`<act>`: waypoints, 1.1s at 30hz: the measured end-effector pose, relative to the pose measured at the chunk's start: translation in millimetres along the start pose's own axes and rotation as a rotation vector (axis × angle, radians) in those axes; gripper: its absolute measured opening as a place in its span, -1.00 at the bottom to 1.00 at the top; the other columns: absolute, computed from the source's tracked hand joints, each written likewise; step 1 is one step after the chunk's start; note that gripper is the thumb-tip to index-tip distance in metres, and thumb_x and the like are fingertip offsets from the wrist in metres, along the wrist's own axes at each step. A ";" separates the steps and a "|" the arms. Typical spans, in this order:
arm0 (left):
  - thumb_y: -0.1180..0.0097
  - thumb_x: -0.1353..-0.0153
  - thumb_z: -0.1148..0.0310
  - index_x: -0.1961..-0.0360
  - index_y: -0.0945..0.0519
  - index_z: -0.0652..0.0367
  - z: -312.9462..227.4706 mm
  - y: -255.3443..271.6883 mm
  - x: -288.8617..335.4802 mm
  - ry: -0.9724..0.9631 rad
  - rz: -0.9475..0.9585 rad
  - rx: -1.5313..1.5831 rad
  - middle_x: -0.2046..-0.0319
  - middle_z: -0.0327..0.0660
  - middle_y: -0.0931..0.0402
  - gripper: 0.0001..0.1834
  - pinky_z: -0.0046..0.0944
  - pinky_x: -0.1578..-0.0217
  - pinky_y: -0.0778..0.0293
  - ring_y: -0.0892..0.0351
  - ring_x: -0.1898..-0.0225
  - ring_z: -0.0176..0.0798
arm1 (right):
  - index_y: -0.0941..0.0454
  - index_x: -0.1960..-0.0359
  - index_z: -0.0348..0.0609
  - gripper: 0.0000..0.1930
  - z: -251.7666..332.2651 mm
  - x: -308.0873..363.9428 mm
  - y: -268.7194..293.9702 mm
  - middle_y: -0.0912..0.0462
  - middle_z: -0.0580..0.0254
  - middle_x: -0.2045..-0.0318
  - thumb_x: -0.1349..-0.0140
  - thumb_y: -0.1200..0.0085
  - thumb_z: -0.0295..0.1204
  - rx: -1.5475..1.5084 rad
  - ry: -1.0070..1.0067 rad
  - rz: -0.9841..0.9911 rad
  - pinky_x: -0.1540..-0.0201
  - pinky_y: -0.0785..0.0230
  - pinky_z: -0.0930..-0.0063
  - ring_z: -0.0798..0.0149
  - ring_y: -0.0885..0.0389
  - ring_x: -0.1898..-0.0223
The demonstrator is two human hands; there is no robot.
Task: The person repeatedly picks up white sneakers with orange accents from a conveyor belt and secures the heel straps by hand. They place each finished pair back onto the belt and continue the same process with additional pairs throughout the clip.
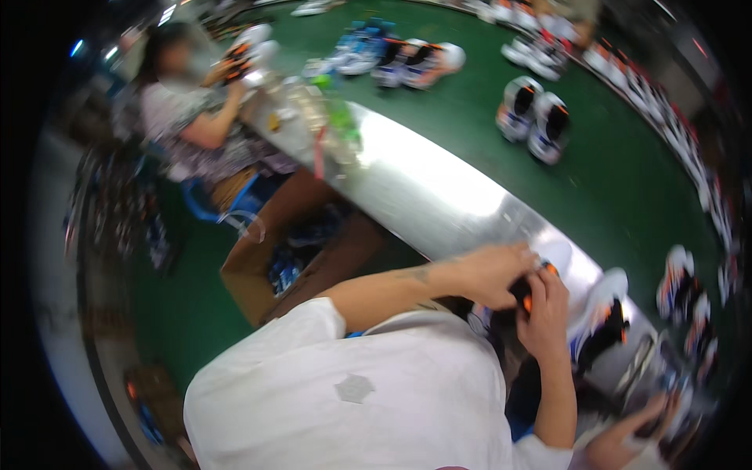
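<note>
Many shoes lie in pairs on the green belt (470, 110), which curves past a shiny metal ledge (423, 188). A seated co-worker (196, 117) handles another shoe further along, and a cardboard box (266, 266) stands below the ledge. Both hands grip one dark shoe (523, 296) with orange trim at the ledge's edge: left hand (489, 270) curled over its top, right hand (548, 309) clamped from beneath. The picture is blurred, so a loosened grip could drop it off the edge.
</note>
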State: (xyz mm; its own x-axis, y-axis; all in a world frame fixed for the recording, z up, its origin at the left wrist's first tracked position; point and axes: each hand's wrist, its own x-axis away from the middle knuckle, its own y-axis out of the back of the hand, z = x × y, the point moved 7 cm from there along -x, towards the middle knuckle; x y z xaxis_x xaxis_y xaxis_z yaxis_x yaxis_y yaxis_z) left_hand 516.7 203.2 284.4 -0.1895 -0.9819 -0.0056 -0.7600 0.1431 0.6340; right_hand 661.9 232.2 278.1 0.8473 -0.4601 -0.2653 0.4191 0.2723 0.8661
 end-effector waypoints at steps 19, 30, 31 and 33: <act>-0.37 -0.13 0.60 -0.26 -0.48 0.36 13.1 -53.6 8.3 0.041 -0.476 0.140 -0.09 0.14 -0.56 -0.37 -0.04 0.09 -0.62 -0.65 0.05 0.17 | -0.50 -0.30 -0.24 -0.53 -21.6 27.9 49.5 -0.65 -0.06 -0.02 -0.34 -0.07 -0.60 -0.232 -0.262 -0.030 -0.14 -0.51 0.07 -0.15 -0.63 -0.07; -0.16 0.06 0.75 -0.16 -0.60 0.43 18.2 -58.2 11.8 -0.011 -0.548 0.009 -0.18 0.15 -0.61 -0.38 0.00 0.13 -0.67 -0.72 0.11 0.30 | -0.67 0.16 -0.21 -0.67 -21.2 -25.7 13.6 -0.66 0.11 0.20 -0.37 -0.27 -0.15 0.317 -0.324 0.654 0.17 -0.56 0.23 0.07 -0.70 0.08; -0.15 0.06 0.75 -0.17 -0.60 0.43 17.7 -58.1 10.7 -0.011 -0.541 0.020 -0.19 0.14 -0.61 -0.37 0.00 0.12 -0.67 -0.72 0.11 0.30 | -0.69 0.21 -0.21 -0.65 -21.4 -24.2 16.0 -0.67 0.11 0.26 -0.38 -0.26 -0.12 0.325 -0.293 0.598 0.22 -0.56 0.21 0.07 -0.72 0.14; -0.12 0.07 0.76 -0.18 -0.60 0.43 14.6 -58.0 10.9 -0.005 -0.522 0.037 -0.20 0.14 -0.60 -0.35 0.00 0.11 -0.67 -0.72 0.10 0.30 | -0.70 0.30 -0.21 -0.63 -1.8 -31.0 40.5 -0.70 0.10 0.36 -0.40 -0.23 -0.09 0.279 0.064 0.254 0.29 -0.55 0.16 0.05 -0.73 0.24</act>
State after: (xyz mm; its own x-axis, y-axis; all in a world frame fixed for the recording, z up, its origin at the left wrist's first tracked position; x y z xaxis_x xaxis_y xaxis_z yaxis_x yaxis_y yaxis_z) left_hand 549.7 186.1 236.3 0.2171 -0.9231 -0.3175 -0.7754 -0.3606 0.5183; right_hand 653.2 259.0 320.7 0.9351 -0.3513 -0.0459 0.0960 0.1265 0.9873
